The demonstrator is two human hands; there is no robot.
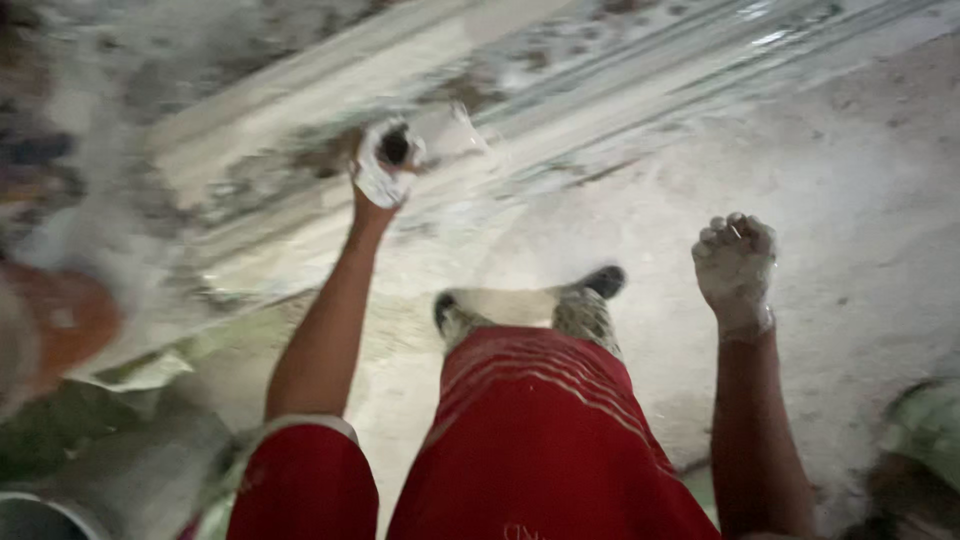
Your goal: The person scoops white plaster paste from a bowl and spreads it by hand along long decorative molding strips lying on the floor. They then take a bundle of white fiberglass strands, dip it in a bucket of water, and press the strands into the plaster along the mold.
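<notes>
Head view, left hand gripping dark object at slab edge, right hand fisted.

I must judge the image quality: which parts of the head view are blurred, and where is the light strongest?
Head view: motion blur smears the whole frame, worst at the left hand and the pale planks; the right hand and red shorts are slightly clearer; light is strongest on the dusty floor, left edge dim.

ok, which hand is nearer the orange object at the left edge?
Left. The left hand, coated in white and closed around something dark, is up and to the right of the orange object. The right hand, a loose fist, is far across the frame beyond the red shorts.
</notes>
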